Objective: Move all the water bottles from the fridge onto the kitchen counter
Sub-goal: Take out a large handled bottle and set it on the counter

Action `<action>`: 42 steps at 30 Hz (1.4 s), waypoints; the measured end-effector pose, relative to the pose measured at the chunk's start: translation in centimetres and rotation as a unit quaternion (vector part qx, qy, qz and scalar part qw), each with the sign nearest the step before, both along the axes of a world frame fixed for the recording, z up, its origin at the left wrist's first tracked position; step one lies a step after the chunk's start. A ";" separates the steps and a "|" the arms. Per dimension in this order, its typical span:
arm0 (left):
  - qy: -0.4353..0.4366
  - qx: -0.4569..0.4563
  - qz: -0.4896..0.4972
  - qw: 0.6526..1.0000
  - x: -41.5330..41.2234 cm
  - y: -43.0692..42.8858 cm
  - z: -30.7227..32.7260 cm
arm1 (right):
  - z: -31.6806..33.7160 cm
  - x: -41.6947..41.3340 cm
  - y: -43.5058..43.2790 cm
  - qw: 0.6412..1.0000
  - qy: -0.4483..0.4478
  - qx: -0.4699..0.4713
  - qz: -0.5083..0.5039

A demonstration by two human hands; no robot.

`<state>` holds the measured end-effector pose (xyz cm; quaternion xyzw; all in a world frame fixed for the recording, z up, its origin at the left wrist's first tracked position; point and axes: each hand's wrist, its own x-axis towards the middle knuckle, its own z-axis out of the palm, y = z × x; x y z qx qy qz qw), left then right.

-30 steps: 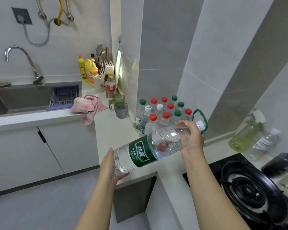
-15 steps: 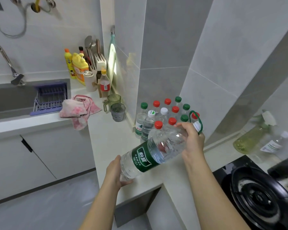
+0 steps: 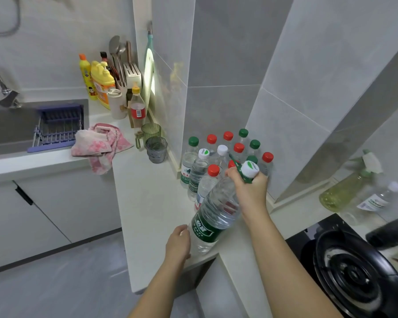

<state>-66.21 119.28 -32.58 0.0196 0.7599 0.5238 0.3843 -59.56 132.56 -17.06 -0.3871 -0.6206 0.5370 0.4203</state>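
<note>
Fingers of my right hand clamp the big water bottle at its neck, left hand cups the base, and it has come lower, tilted over the counter beside the small bottles, so placing seems near.

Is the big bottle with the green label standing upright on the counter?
No, the big bottle leans tilted, the right hand gripping its neck and the left hand holding its base.

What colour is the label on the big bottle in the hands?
Dark green with white print: the label on the large bottle, best in the head view.
</note>
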 end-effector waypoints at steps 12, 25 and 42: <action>0.211 -0.052 -0.201 0.955 1.4 1.8 -1.0 | -1.2 -1.4 0.4 0.989 -0.063 0.113 0.068; 0.301 -0.094 -0.275 0.908 1.1 6.0 -1.5 | -1.0 0.4 3.9 0.986 -0.065 0.112 0.105; 0.296 -0.069 -0.300 0.904 4.3 16.3 -2.1 | -1.2 4.3 13.3 0.987 -0.077 0.137 0.029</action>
